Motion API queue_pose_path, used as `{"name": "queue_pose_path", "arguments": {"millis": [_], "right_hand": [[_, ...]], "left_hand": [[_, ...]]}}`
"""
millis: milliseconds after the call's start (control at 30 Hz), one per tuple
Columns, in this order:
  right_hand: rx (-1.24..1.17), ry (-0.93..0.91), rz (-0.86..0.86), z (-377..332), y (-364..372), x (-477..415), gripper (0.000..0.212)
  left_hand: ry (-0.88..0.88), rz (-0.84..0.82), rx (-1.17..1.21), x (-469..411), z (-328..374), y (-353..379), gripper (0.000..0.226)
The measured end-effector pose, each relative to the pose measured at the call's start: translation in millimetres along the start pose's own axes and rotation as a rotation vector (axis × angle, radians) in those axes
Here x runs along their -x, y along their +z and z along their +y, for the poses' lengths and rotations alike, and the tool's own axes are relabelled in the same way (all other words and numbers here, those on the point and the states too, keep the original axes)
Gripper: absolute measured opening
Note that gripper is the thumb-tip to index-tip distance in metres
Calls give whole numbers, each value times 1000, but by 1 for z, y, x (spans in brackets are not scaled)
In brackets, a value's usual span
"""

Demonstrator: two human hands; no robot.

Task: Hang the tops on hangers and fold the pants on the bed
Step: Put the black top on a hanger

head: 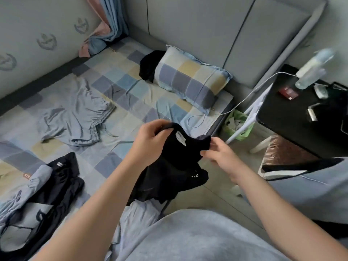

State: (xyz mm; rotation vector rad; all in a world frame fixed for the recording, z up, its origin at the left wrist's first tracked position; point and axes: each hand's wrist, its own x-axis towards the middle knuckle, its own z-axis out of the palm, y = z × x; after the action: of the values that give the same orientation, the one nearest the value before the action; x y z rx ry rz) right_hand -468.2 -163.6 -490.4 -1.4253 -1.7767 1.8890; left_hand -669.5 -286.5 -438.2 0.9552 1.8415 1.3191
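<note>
left hand [150, 142] & right hand [219, 153] both gripping black top [175, 166] at neck edge, rest hanging below grip, grey shorts [75, 117] flat on bed [131, 87] well left

You wear a soft, plain top [197, 240] in light grey-blue, its fabric faintly fuzzy. Your arms run bare all the way down to your left hand [148, 142] and right hand [220, 155].

Matt black cloth top [175, 159], soft checked cotton-like sheet [120, 85], glossy black tabletop [293, 117].
</note>
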Motion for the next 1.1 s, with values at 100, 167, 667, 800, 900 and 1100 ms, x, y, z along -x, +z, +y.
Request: {"name": "queue_pose_path", "arguments": {"millis": [100, 167, 667, 800, 900, 1100], "right_hand": [[64, -185, -115, 2, 0, 22, 76], [124, -272, -93, 4, 2, 33, 71], [474, -39, 573, 185, -174, 191, 32], [400, 57, 711, 242, -214, 268, 41], [357, 102, 853, 278, -254, 330, 31], [296, 202, 1050, 330, -311, 433, 32]], "left_hand": [[86, -231, -95, 6, 19, 30, 22], [122, -348, -113, 10, 28, 48, 26], [317, -587, -775, 71, 12, 225, 32], [349, -631, -822, 107, 8, 294, 34], [374, -698, -834, 136, 16, 351, 45], [421, -957, -862, 174, 57, 457, 39]]}}
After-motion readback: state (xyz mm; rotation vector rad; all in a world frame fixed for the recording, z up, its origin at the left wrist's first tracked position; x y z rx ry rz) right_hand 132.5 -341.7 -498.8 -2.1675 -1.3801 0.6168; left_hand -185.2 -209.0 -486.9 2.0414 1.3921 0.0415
